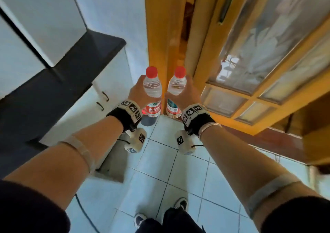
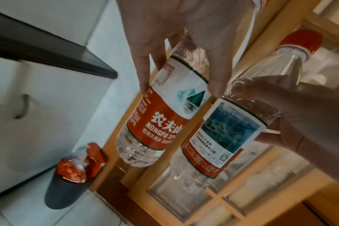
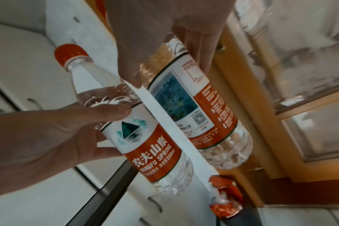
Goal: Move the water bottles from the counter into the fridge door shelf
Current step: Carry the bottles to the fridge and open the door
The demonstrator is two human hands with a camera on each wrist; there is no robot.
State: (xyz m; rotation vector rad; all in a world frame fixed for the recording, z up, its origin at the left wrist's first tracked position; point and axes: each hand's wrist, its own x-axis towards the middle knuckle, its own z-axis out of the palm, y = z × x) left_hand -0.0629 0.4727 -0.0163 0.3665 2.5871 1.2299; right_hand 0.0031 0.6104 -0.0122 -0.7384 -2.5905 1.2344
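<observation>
Head view looks down; wrist views close, blurred, share bin (image 2: 66, 182).

Dark sleeves (image 1: 26, 207) pushed up past both elbows. Black wrist straps (image 1: 121, 117) carrying white blocks with black square-code markers (image 1: 131, 108). Pale bands (image 1: 80, 149) around both forearms. Thin bangles (image 1: 208, 128) on right wrist. Dark trousers (image 1: 171, 222), dark shoes with white trim (image 1: 182, 203), bottom centre.

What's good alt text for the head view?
Each hand grips an upright red-capped water bottle, left hand and right hand side by side over a tiled floor. A dark counter sits left, a wooden door right.
</observation>
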